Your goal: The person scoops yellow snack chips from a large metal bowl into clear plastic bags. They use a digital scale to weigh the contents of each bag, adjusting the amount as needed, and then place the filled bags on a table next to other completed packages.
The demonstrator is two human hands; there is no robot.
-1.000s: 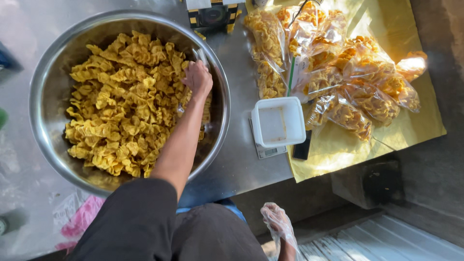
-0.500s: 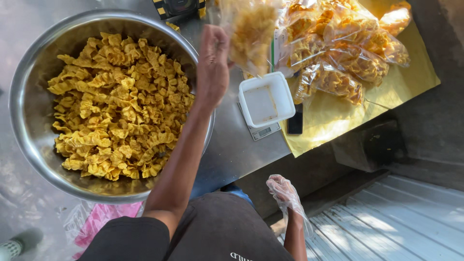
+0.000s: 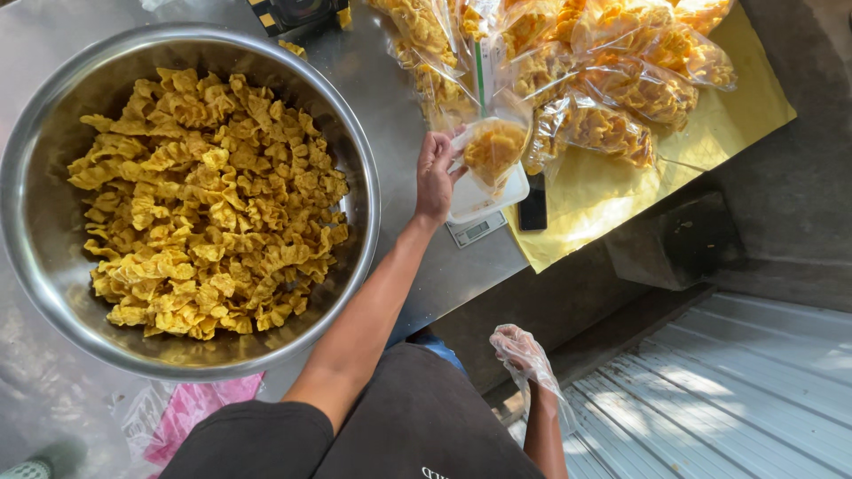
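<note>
Head view, left hand (image 3: 435, 176) gripping clear bag (image 3: 493, 151) of yellow crisps, gloved right hand (image 3: 519, 349) loosely open, empty

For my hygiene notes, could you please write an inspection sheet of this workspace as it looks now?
Surface: steel table, yellow sheet on its right part.
Job's things: large steel bowl full of yellow fried snacks; partly filled clear bag on a white scale tray; filled bags piled behind.
Clutter: dark phone-like slab; pink plastic at the table edge.
Hands: left hand bare, holding the bag's edge; right hand in a plastic glove, hanging empty.
Cables: nothing seen.
Surroundings: concrete floor, corrugated metal sheet.
</note>
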